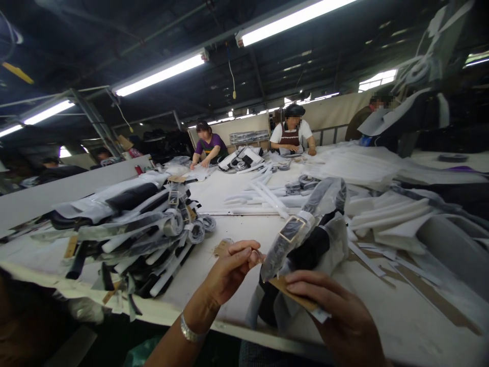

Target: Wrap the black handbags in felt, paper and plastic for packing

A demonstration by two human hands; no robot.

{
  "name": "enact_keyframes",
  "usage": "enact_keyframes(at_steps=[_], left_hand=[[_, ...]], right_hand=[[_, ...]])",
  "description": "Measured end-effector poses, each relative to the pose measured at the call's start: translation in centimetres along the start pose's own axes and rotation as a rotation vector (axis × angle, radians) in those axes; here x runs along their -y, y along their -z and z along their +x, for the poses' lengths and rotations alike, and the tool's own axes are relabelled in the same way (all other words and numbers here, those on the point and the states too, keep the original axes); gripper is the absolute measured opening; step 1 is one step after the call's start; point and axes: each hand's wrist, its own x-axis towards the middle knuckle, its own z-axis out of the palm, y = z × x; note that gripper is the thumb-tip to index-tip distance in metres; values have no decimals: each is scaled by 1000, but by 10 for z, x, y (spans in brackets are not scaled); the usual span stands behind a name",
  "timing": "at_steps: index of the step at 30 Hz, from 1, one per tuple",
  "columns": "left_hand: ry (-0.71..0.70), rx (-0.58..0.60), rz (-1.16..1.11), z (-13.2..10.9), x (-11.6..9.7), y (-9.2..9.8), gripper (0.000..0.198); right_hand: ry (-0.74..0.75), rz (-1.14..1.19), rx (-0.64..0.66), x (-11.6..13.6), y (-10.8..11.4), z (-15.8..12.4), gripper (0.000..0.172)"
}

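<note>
A dark belt (275,257) in clear plastic wrapping stands bent in front of me, with a gold-rimmed square buckle (292,228) on it. Black material (311,250) under pale wrapping lies behind and beneath it. My right hand (334,298) is closed on a brown cardboard tag (294,294) at the lower end of the belt. Just left of the belt, my left hand (233,265) pinches with thumb and fingertips; what is between them is too small to make out. Beyond the left hand a small brown tag (222,247) lies on the table.
To the left is a pile of wrapped black goods with coiled belts (173,221). White foam strips (267,196) lie mid-table; foam sheets (389,214) and cardboard strips (428,290) are at right. Across the table work two people (292,132), (208,145), with another person (359,122) farther right.
</note>
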Motion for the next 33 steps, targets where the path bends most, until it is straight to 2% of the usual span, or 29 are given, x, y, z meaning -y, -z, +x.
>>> enact_keyframes(at_steps=[3,6,11,14,20,23,26,29,33], left_hand=[[-26,-19,28,-4,-2,-2,29],[-42,-31,74,-5,-3,-6,42],[-30,-68,159,-2,1,-8,54],[-92,-60,207,-1,0,-11,62],[-273,85,399,-6,-9,-27,63],[-348,44,545,-10,-11,-35,61],[-488,-40,792,-15,-13,-42,59],[-580,-41,1007,-21,-17,-47,67],[-544,-33,1130,-28,-26,-52,63]], right_hand=[[-12,106,60,5,-5,18,29],[-84,66,76,7,-10,29,26],[-301,-211,-106,10,-16,40,37],[-257,-365,-86,14,-16,51,43],[-50,-624,156,21,-13,69,66],[-18,-749,235,23,-13,75,82],[-44,-749,268,24,-13,79,90],[-49,-708,297,22,-13,81,93],[-99,-586,315,19,-13,81,88]])
